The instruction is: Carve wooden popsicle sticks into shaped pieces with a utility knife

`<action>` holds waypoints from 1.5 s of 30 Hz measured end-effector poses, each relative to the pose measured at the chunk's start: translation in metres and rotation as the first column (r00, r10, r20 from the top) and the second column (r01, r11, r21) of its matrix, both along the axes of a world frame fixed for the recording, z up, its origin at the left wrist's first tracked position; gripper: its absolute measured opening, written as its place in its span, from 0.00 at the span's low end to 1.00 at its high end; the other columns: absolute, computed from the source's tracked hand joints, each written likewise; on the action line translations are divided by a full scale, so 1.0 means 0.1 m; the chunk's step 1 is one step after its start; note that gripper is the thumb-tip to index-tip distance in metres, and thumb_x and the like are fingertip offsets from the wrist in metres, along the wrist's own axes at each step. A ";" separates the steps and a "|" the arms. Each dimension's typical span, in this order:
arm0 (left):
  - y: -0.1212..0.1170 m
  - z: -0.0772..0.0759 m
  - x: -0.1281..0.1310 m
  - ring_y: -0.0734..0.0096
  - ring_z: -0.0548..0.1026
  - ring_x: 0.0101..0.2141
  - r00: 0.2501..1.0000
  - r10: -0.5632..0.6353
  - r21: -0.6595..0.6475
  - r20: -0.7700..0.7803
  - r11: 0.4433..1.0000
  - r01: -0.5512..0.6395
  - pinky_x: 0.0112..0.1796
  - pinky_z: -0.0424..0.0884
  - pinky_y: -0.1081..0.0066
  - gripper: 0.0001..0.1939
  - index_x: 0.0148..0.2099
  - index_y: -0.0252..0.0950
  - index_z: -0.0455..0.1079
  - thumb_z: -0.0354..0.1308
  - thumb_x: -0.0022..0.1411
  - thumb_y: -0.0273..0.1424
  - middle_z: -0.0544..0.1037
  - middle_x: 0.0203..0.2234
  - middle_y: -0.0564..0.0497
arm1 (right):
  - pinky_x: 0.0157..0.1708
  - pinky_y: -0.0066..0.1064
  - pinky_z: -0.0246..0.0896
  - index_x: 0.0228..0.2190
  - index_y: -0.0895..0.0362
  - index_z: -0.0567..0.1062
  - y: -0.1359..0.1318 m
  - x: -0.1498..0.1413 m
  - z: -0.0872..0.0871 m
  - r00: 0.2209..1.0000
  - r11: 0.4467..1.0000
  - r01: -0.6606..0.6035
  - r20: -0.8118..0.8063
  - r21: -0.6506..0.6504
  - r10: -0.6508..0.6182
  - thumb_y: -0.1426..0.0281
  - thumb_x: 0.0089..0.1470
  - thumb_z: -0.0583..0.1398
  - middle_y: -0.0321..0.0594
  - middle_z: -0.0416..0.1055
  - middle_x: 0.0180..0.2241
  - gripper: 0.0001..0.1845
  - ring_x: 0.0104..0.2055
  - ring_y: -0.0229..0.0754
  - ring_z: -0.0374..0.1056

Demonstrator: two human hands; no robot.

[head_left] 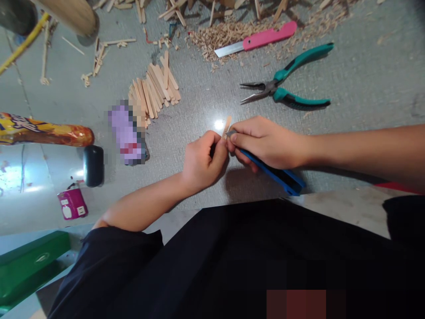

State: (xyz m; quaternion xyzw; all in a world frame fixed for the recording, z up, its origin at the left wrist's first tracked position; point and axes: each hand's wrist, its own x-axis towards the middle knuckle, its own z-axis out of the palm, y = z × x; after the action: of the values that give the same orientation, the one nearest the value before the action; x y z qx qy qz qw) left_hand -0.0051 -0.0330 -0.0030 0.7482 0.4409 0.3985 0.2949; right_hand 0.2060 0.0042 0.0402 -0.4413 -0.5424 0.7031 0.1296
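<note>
My left hand [204,161] is closed, pinching a thin flat wooden stick [227,122] whose upper end sticks out past the fingers. In my right hand [265,141] is a utility knife with a blue handle [265,166]; the fingers are wrapped round its front. The knife's grey blade [230,133] meets the stick just above my left thumb, though the exact contact is small. The lower part of the stick is hidden by my left hand.
Beyond my hands lie teal-handled pliers [273,86], a pink knife [269,36] with its blade out and wood shavings [212,36]. Flat wooden sticks [152,91] are piled left of them, near a purple blurred object [126,133]. A dark case [93,166] and a yellow wrapper [33,128] lie farther left.
</note>
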 end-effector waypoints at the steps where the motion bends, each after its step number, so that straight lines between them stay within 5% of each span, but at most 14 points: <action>1: 0.00 0.00 0.00 0.80 0.65 0.19 1.000 -0.011 -0.007 -0.004 1.000 0.011 0.23 0.57 0.72 0.17 0.36 0.39 0.69 0.59 0.83 0.36 0.70 0.19 0.58 | 0.20 0.30 0.62 0.31 0.53 0.71 0.01 0.00 0.01 1.000 1.000 -0.015 0.005 0.000 0.015 0.73 0.78 0.57 0.30 0.69 0.19 0.18 0.17 0.37 0.69; 9: 0.03 0.00 -0.02 0.80 0.67 0.19 0.996 -0.071 -0.041 0.060 0.996 0.074 0.23 0.60 0.73 0.16 0.37 0.39 0.74 0.60 0.83 0.37 0.72 0.19 0.58 | 0.19 0.30 0.62 0.31 0.53 0.72 0.03 0.03 0.01 0.998 0.998 -0.053 0.012 -0.027 0.054 0.70 0.78 0.58 0.30 0.69 0.18 0.18 0.16 0.37 0.69; 16: 0.00 0.01 -0.02 0.80 0.73 0.18 0.966 -0.081 -0.248 0.243 0.958 0.143 0.23 0.67 0.76 0.18 0.38 0.39 0.75 0.58 0.85 0.39 0.77 0.20 0.57 | 0.21 0.30 0.65 0.31 0.53 0.72 0.05 0.05 -0.02 0.996 0.996 -0.045 -0.081 -0.075 0.039 0.65 0.80 0.58 0.30 0.68 0.19 0.19 0.16 0.37 0.67; 25: -0.01 -0.09 -0.05 0.83 0.78 0.21 0.921 -0.076 -0.342 0.383 0.914 0.218 0.23 0.73 0.80 0.14 0.45 0.39 0.79 0.58 0.85 0.39 0.82 0.29 0.55 | 0.24 0.31 0.67 0.33 0.54 0.75 0.08 0.08 -0.07 0.982 0.996 -0.079 -0.174 -0.043 0.071 0.63 0.81 0.57 0.31 0.69 0.19 0.20 0.18 0.38 0.67; 33: -0.03 -0.03 -0.01 0.81 0.76 0.20 0.948 -0.008 -0.320 0.319 0.940 0.116 0.23 0.70 0.78 0.16 0.41 0.39 0.78 0.61 0.83 0.41 0.82 0.26 0.55 | 0.29 0.29 0.68 0.33 0.53 0.73 0.02 0.05 -0.07 0.983 1.000 0.003 -0.185 0.008 -0.001 0.68 0.81 0.57 0.28 0.69 0.19 0.19 0.19 0.36 0.68; 45: -0.04 -0.01 -0.01 0.75 0.68 0.20 0.993 0.056 -0.200 0.101 0.979 -0.035 0.23 0.62 0.68 0.19 0.40 0.42 0.82 0.64 0.79 0.49 0.76 0.20 0.54 | 0.24 0.29 0.64 0.32 0.53 0.71 0.01 0.01 0.02 1.000 0.999 -0.009 0.014 0.030 0.008 0.74 0.78 0.57 0.28 0.68 0.19 0.18 0.18 0.36 0.69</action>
State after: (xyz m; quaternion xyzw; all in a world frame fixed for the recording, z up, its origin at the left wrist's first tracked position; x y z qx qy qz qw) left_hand -0.0061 -0.0365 -0.0040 0.6826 0.4793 0.3984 0.3816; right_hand 0.2070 0.0056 0.0420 -0.4419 -0.5559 0.6921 0.1294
